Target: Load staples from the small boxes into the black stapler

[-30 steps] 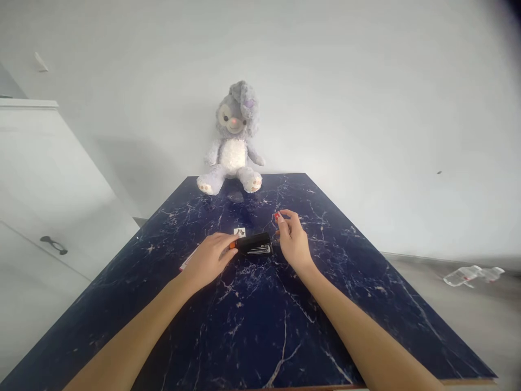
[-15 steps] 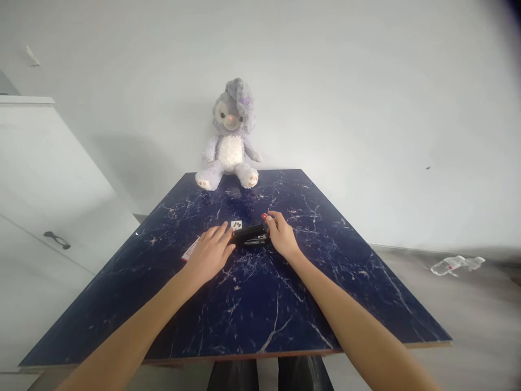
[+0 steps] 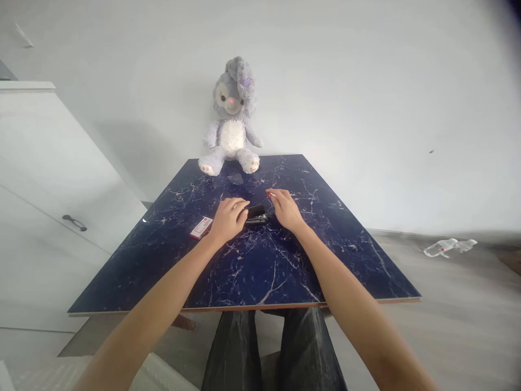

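A black stapler (image 3: 256, 213) lies on the dark blue marbled table (image 3: 260, 271), its silvery metal parts showing along the near side. The fingers and thumb of my left hand (image 3: 228, 220) are around its left end, which they hide. Just right of the stapler, my right hand (image 3: 287, 210) pinches a small red object (image 3: 270, 195) between thumb and fingertips. That object is mostly covered, so its kind cannot be made out. Partly behind my left wrist lies a small red-and-white box (image 3: 201, 227).
A grey plush rabbit (image 3: 232, 125) sits at the table's far edge against the wall. To the left stands a white cabinet (image 3: 49, 163) with a dark handle. A clear plastic bottle (image 3: 442, 247) lies on the floor at the right.
The view has tilted down, so more of my legs shows. My left hand has shifted right over the stapler. A small white picture card seen behind it earlier is now out of sight.
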Demonstrator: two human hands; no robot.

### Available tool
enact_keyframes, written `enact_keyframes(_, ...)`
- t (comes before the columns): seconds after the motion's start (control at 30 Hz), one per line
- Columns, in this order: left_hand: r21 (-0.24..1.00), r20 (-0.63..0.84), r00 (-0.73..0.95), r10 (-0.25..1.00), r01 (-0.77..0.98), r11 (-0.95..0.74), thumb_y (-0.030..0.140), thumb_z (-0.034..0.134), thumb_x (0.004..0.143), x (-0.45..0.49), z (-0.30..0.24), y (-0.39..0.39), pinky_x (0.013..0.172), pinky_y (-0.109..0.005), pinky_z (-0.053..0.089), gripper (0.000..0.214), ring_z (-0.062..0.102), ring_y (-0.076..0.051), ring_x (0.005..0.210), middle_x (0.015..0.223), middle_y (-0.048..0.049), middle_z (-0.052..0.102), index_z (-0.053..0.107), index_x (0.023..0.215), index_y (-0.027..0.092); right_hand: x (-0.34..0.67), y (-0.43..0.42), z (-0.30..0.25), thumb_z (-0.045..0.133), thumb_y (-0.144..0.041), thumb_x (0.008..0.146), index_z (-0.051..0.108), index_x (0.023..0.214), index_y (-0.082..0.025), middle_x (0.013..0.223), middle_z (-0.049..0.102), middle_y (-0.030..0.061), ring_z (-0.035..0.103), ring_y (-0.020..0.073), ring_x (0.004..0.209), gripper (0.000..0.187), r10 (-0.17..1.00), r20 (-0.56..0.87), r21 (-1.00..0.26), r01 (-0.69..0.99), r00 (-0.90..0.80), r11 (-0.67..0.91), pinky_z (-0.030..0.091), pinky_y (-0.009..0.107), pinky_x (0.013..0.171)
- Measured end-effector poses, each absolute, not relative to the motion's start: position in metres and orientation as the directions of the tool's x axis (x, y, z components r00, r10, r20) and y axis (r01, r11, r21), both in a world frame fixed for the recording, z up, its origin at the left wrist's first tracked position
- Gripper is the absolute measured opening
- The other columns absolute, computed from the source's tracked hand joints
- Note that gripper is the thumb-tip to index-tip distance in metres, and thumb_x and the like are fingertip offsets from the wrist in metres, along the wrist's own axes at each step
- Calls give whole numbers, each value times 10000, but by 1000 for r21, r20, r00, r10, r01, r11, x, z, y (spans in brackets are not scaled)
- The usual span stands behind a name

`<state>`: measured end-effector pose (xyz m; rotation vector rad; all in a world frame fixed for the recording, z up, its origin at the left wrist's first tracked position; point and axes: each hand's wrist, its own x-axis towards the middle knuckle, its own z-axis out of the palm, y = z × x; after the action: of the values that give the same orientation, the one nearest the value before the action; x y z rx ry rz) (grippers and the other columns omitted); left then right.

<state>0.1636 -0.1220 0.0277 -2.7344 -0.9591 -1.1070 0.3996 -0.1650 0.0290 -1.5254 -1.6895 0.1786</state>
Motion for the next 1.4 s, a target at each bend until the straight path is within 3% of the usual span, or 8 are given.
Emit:
enact_keyframes(0.27,295,514,622,590,518,-803,416,503,1020,141,30,-108,1008,-423,464,361,596,-267,1114,1182,-96,719,709,1226,202,421,-161,27,427,-92,947,754,1176,-266,1335,621,92,581,254,1244,435,942,228,-463,824,-245,326,432,426,1114)
enact_keyframes(0.43,338,469,612,636,541,-770,452,521,1010,135,33,-108,957,-420,484,355,615,-265,1035,1056,-90,742,740,1170,222,417,-166,34,654,-354,918,755,1161,-282,1288,651,88,613,294,1178,273,943,134,-478,813,-305,331,484,442,1041)
enact_keyframes(0.73,365,462,617,638,523,-770,477,555,1000,134,31,-104,907,-415,491,380,599,-269,1030,1072,-97,743,732,1193,202,474,-170,45,687,-237,839,794,900,-259,1136,752,43,673,281,1088,125,986,115,-525,835,-121,163,481,440,1015)
enact_keyframes(0.83,352,545,583,603,493,-795,430,579,991,136,32,-106,929,-427,497,322,613,-264,1032,1093,-100,738,748,1140,201,488,-177,57,706,-259,815,749,1093,-235,1143,753,72,689,280,997,282,966,212,-603,798,147,11,517,439,917)
enact_keyframes(0.97,495,670,420,612,361,-790,383,600,976,146,40,-126,927,-393,542,278,670,-243,1024,1125,-107,736,763,1110,202,457,-184,71,777,-408,797,658,1237,-234,1146,738,71,688,231,860,488,936,322,-815,545,139,200,547,365,745)
enact_keyframes(1.13,952,306,497,812,-180,-249,432,595,974,160,52,-152,553,-277,582,480,760,-219,811,1291,-136,694,614,1407,227,386,-190,66,851,-427,748,725,1163,-254,1107,693,58,669,217,926,467,878,466,-853,209,-108,478,565,367,807)
enact_keyframes(1.23,946,151,613,775,-316,65,326,734,885,159,55,-152,589,-254,606,421,774,-227,795,1081,-138,766,707,1264,144,365,-191,58,862,-410,743,747,1145,-264,1109,659,54,665,199,923,442,877,470,-868,127,-104,480,571,368,826)
enact_keyframes(1.4,918,120,617,778,-367,150,270,752,898,149,57,-144,788,-294,640,470,778,-200,841,1040,-96,783,645,1352,213,365,-191,56,876,-425,725,719,1177,-243,1100,720,55,703,217,957,511,922,373,-926,15,-108,376,579,404,897)
